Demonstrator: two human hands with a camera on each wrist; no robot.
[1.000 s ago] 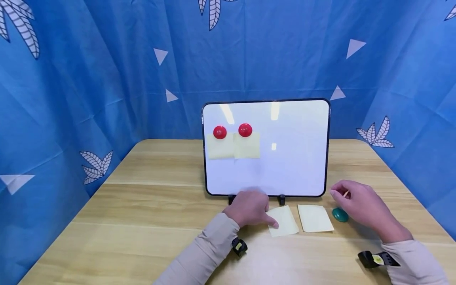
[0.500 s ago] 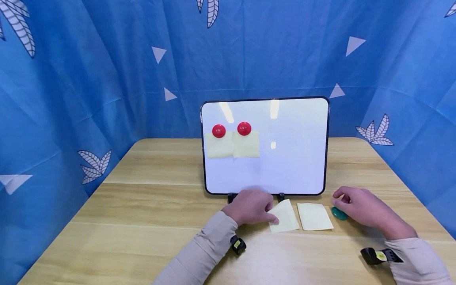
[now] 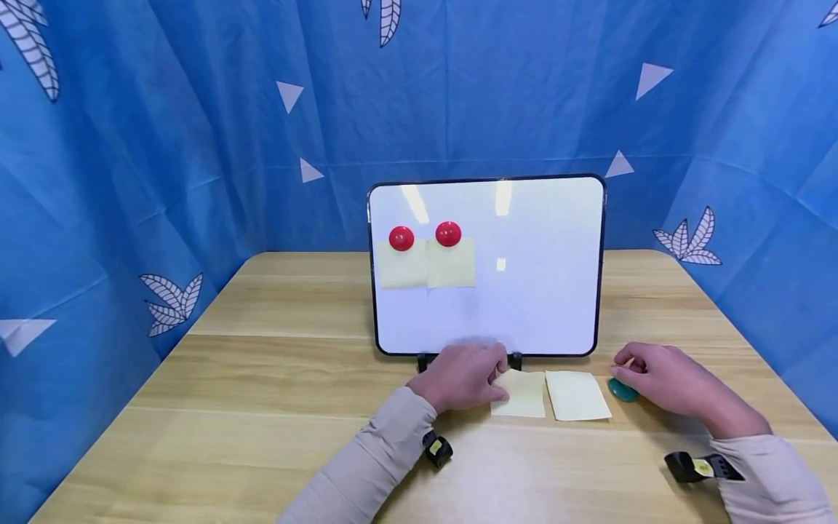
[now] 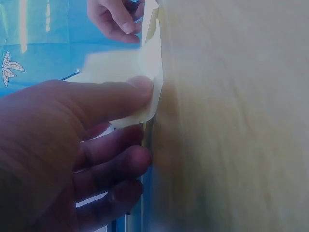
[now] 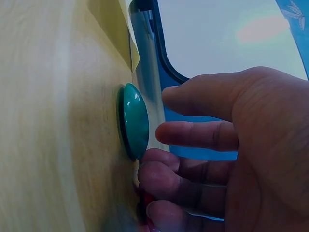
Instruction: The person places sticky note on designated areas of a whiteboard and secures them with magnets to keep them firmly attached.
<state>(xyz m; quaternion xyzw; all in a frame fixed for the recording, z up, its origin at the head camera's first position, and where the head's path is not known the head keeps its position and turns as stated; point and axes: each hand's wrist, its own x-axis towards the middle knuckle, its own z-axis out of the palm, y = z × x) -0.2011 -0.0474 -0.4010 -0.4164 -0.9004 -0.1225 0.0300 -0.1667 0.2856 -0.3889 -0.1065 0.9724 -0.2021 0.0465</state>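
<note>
My left hand (image 3: 461, 377) pinches a pale yellow sticky note (image 3: 526, 397) at its left edge, in front of the whiteboard (image 3: 537, 291). In the left wrist view the thumb lies on the note (image 4: 145, 63), which is bent up from the tabletop; the other fingers are curled below. My right hand (image 3: 668, 378) hovers over a round green magnet (image 3: 623, 391) with fingers loosely bent. Seen from the right wrist, the magnet (image 5: 137, 121) lies flat on the table, with a gap to the thumb and index finger; whether a lower finger touches it I cannot tell.
A second sticky note (image 3: 579, 397) lies between the held one and the magnet. Two red magnets (image 3: 401, 239) sit on the board at the tops of two yellow notes (image 3: 452, 266). Something red (image 5: 149, 208) shows under the right fingers. Blue curtain (image 3: 229, 131) surrounds the wooden table.
The left hand has taken the note's edge between thumb and finger, and the note has turned a little straighter. The right hand has lowered slightly near the green magnet. The head view has shifted slightly.
</note>
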